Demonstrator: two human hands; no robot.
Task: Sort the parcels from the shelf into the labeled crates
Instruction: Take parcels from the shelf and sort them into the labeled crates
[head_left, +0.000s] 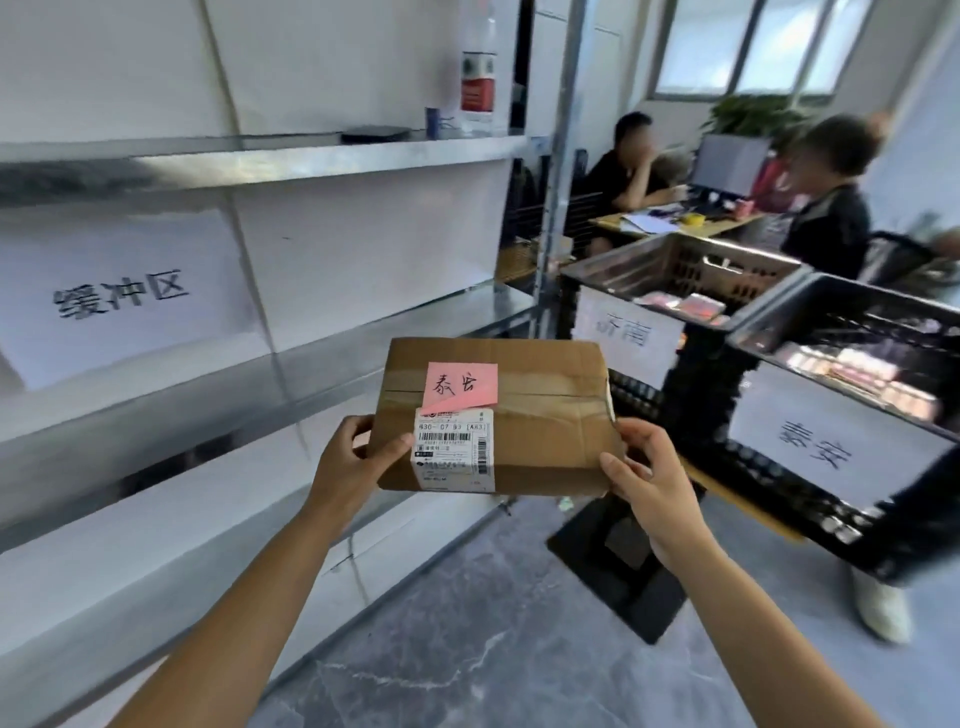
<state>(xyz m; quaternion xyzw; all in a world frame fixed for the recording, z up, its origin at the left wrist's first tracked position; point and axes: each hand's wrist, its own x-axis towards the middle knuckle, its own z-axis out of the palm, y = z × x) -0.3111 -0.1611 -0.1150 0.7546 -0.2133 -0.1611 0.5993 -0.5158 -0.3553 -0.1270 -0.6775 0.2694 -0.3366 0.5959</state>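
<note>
A brown cardboard parcel (540, 415) with a pink handwritten note and a white shipping label is held level in front of me. My left hand (353, 462) grips its near left corner, thumb on top by the label. My right hand (649, 478) pinches its near right corner. To the right stand two black crates with white paper labels, the nearer crate (810, 415) and the farther crate (613, 306); both hold several parcels. The metal shelf (249, 384) runs along the left, with a white sign on its back panel.
A water bottle (478, 73) and small dark items stand on the upper shelf. Two people are at a desk (675, 223) with a monitor behind the crates. A black stand base (618, 566) lies on the grey floor, and a white shoe (883, 603) shows at right.
</note>
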